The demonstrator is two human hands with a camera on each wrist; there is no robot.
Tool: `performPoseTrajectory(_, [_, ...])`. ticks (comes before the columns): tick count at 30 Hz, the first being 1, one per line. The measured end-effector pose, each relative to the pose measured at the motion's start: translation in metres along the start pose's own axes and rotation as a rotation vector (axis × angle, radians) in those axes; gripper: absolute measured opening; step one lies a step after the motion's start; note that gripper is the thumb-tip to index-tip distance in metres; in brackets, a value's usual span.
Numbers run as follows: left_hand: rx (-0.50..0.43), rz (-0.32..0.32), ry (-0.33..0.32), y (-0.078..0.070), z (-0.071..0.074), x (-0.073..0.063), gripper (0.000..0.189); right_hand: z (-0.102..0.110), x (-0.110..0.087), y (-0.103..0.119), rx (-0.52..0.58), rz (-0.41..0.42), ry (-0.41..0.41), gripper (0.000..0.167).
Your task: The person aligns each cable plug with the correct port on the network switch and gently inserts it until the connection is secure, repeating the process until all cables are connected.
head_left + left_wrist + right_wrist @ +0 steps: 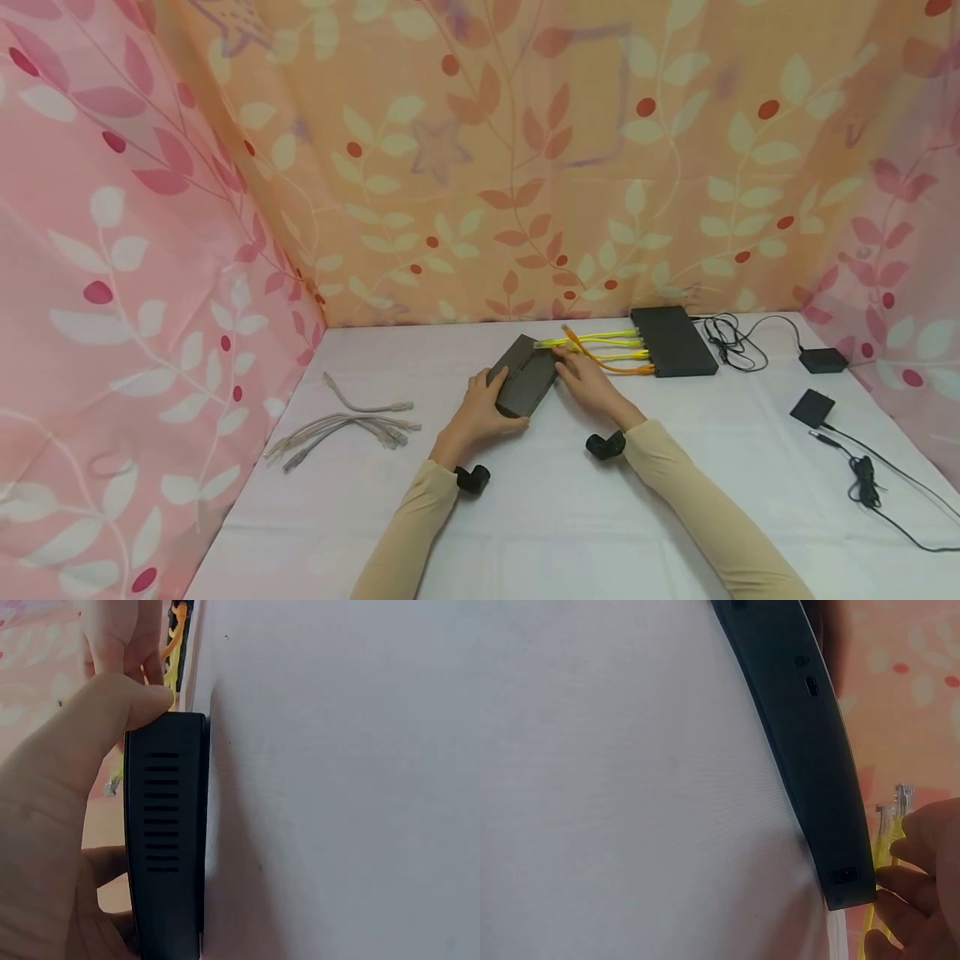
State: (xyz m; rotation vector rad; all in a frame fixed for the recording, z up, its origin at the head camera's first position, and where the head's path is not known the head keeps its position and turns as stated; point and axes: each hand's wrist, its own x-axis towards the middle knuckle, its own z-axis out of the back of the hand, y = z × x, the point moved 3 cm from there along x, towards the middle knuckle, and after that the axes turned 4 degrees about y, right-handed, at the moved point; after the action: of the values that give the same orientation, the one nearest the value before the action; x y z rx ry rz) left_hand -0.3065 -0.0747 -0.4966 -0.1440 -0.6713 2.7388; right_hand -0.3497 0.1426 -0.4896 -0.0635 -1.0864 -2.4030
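Note:
My left hand (pixel 482 408) grips a dark network box (pixel 522 385) by its near-left side, with the thumb along the near edge. The left wrist view shows vent slots on the box's side, and the right wrist view a small power socket near its corner. Above the table cloth, the box leans slightly. My right hand (pixel 587 383) is at the box's right edge, its fingertips (pixel 889 881) against the corner. Yellow network cables (pixel 617 342) with clear plugs lie beside these fingers and overlap the box; whether the fingers pinch one, I cannot tell.
A black box (pixel 675 342) at the back has the yellow cables and an orange cable (pixel 600 360) plugged in. Grey network cables (pixel 345 425) lie at left. Black power adapters (pixel 822 360) and coiled leads (pixel 865 482) are at right. Patterned curtains (pixel 487 167) enclose the table.

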Motion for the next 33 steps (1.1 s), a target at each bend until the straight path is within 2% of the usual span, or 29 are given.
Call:
performPoseTrajectory(13, [-0.026, -0.032, 0.07, 0.004, 0.002, -0.011, 0.104, 0.002, 0.005, -0.004, -0.002, -0.042, 0.001, 0.037])
performPoseTrajectory(22, [-0.027, -0.054, 0.081, 0.002, 0.003, -0.02, 0.104, 0.0, 0.007, -0.008, 0.056, -0.067, 0.033, 0.035])
performPoseTrajectory(29, [-0.032, -0.07, 0.075, -0.001, 0.003, -0.026, 0.104, 0.001, 0.01, -0.009, 0.069, -0.056, 0.052, 0.037])
performPoseTrajectory(33, [-0.032, -0.063, 0.088, -0.001, 0.001, -0.03, 0.104, 0.001, 0.01, -0.009, 0.072, -0.088, 0.065, 0.037])
